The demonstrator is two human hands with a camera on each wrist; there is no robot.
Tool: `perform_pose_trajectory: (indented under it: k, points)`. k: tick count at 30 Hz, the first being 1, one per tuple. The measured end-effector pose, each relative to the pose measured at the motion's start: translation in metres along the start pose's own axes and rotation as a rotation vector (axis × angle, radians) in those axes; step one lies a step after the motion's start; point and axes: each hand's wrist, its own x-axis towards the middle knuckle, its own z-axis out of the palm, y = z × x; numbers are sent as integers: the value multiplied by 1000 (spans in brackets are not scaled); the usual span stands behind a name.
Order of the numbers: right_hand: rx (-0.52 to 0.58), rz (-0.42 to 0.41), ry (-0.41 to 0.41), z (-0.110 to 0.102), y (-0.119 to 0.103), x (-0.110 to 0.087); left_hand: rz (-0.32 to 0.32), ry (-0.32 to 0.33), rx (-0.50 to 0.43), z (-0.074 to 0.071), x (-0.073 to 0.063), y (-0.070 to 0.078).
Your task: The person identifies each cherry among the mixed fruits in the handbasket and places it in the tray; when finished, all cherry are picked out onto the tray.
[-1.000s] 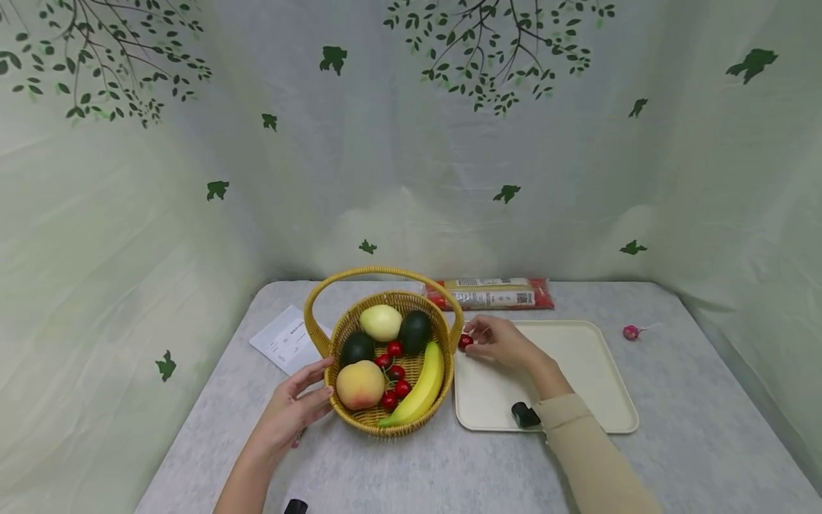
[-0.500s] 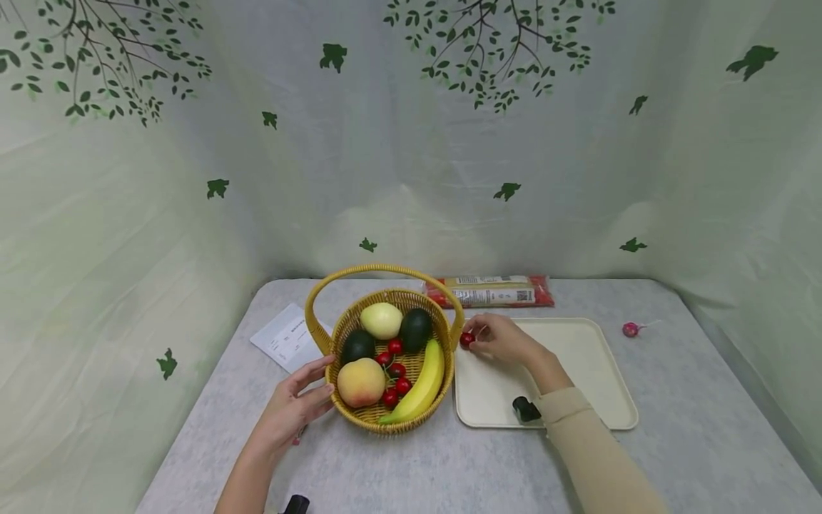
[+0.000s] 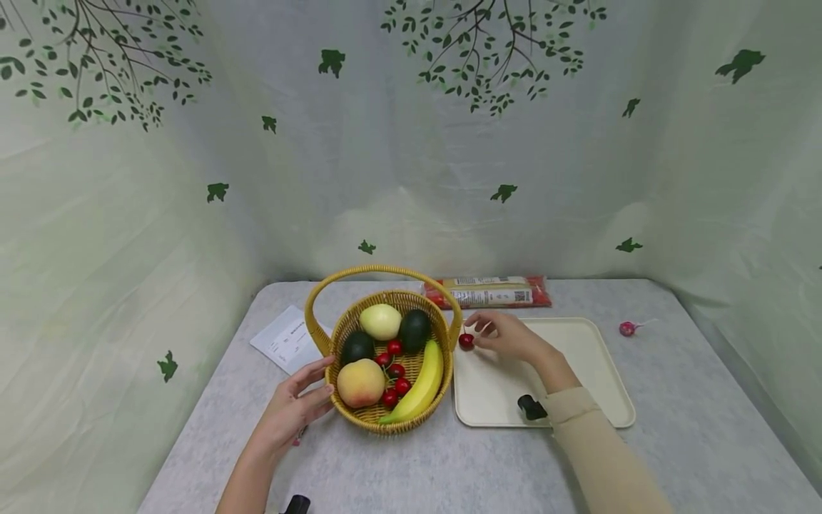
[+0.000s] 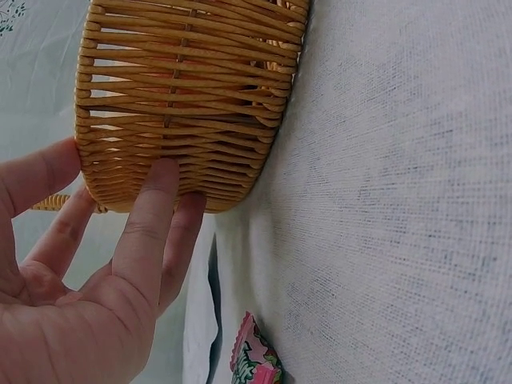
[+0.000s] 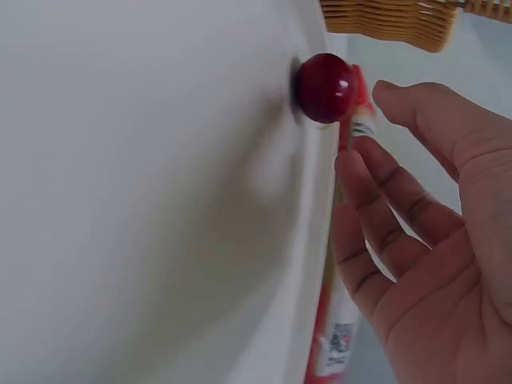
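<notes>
- Right hand (image 3: 510,337) hovers over the near-left corner of the cream tray (image 3: 597,385); fingers straight and loose, grip open, nothing held.
- Red cherry (image 3: 466,341) lies on the tray at its left rim, just beside the right fingertips (image 5: 390,90); wrist view shows a small gap, so not touching.
- Left hand (image 3: 292,407) sits on the tabletop (image 3: 449,471) at the basket's left side; fingers extended, grip open, fingertips (image 4: 164,172) pressed flat to the woven wall.
- Wicker basket (image 3: 369,417) stands upright left of the tray, hoop handle (image 3: 382,271) arching over it.
- Inside the basket: peach (image 3: 360,383) front-left, banana (image 3: 420,385) along the right side, two dark avocados (image 3: 415,330) at left and back-right, pale round fruit (image 3: 381,321) at the back, loose cherries (image 3: 394,371) in the middle.
- Pink candy wrapper (image 4: 254,356) lies on the tabletop under the left hand.
- White paper sheet (image 3: 287,341) lies left of the basket, behind the left hand.
- Red snack packet (image 3: 491,293) lies along the back edge of the tabletop, behind the tray.
- Pink lollipop (image 3: 628,328) lies well apart, right of the tray.
- Beige sleeve (image 3: 597,450) covers the right forearm; a black wrist unit (image 3: 531,407) sits at its cuff.
</notes>
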Motion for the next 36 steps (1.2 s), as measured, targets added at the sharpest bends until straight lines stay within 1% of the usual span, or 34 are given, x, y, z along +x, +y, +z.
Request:
perform_pose_trajectory:
  k: [3, 8, 15, 19, 23, 28, 32, 36]
  points:
    - [-11, -8, 5, -7, -7, -4, -2, 2, 2, 0, -1, 0]
    - [-15, -37, -14, -19, -30, -13, -5, 9, -3, 0, 0, -1]
    - [-14, -64, -83, -31, -68, -30, 11, -1, -10, 0, 1, -2]
    - [7, -90, -163, -32, -89, -38, 20, -7, -16, -1, -1, -2]
    - [26, -122, -254, -25, -108, -41, 24, -11, -14, -2, -1, -3]
    - [26, -148, -353, -4, -123, -35, 24, -9, -23, -2, 0, -4]
    - [14, -147, -400, 13, -134, -27, 25, -11, -24, -2, 1, -4]
    - [-42, -190, -436, 29, -144, -16, 25, -6, -19, -2, -1, -4]
